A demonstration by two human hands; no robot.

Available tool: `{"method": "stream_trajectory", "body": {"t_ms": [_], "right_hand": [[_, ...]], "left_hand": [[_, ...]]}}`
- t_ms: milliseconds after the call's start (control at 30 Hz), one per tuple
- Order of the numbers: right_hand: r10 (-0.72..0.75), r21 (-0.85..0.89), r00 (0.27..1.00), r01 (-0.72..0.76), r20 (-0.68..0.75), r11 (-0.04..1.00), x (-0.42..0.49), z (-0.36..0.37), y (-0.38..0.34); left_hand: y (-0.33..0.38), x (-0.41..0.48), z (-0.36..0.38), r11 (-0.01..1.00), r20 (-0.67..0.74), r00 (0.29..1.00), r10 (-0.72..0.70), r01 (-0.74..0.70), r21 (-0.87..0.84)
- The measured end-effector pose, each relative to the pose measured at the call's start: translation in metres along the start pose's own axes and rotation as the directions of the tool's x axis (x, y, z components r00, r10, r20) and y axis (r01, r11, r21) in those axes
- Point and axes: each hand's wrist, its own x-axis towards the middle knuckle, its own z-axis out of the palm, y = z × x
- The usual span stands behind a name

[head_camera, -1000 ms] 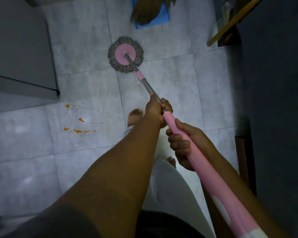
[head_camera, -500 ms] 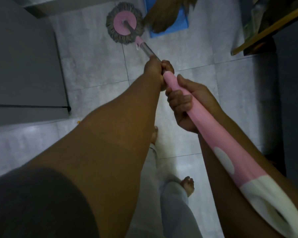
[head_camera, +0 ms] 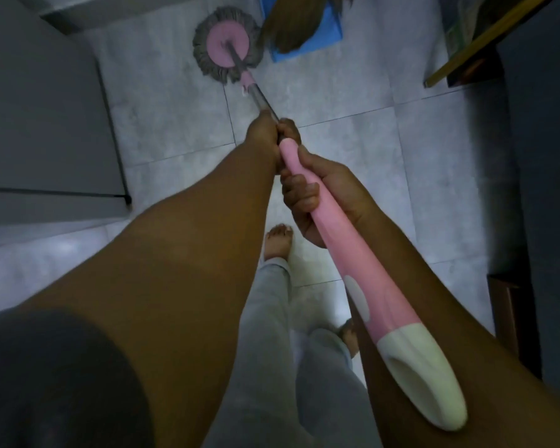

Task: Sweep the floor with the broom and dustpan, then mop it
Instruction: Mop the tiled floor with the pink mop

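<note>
A round mop head (head_camera: 227,48), pink disc with a grey fringe, lies flat on the grey tiled floor (head_camera: 353,101) at the top of the view. Its metal pole runs down into a pink mop handle (head_camera: 362,276) with a cream end. My left hand (head_camera: 265,134) grips the pole where metal meets pink. Just behind it, my right hand (head_camera: 317,192) is wrapped around the pink handle. The brown broom bristles (head_camera: 291,24) rest on a blue dustpan (head_camera: 324,30) right beside the mop head.
A grey cabinet (head_camera: 39,124) fills the left side. Dark furniture with a yellow edge (head_camera: 485,43) stands at the upper right, and a dark wall (head_camera: 547,221) runs down the right. My bare feet (head_camera: 277,240) and grey trousers are below the hands.
The mop head has been pushed forward, away from me, up to the broom and dustpan. I stepped forward, and the orange spill on the left tiles has gone out of view.
</note>
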Motion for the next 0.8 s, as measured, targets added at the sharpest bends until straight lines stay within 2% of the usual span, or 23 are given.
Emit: {"method": "stream_trajectory", "body": {"t_ms": [200,467,633,800], "right_hand": [[0.045,-0.055,0.994,-0.051,-0.1,0.997,-0.084,-0.038,0.05],[0.172,-0.175,0.938,-0.232,-0.301,0.957,-0.176,-0.074,0.125],[0.212,-0.238,0.909,-0.309,-0.359,0.921,-0.171,-0.057,0.149],[0.276,-0.309,0.889,-0.395,-0.365,0.865,-0.122,-0.029,0.161]], "left_hand": [[-0.096,-0.044,-0.03,0.998,0.013,0.999,-0.029,0.03,-0.05],[-0.21,-0.11,-0.085,0.989,-0.022,0.998,-0.062,0.059,-0.135],[-0.202,-0.136,-0.117,0.972,-0.039,0.999,-0.033,0.023,-0.233],[-0.155,-0.136,-0.155,0.964,-0.079,0.996,0.029,-0.049,-0.263]]}}
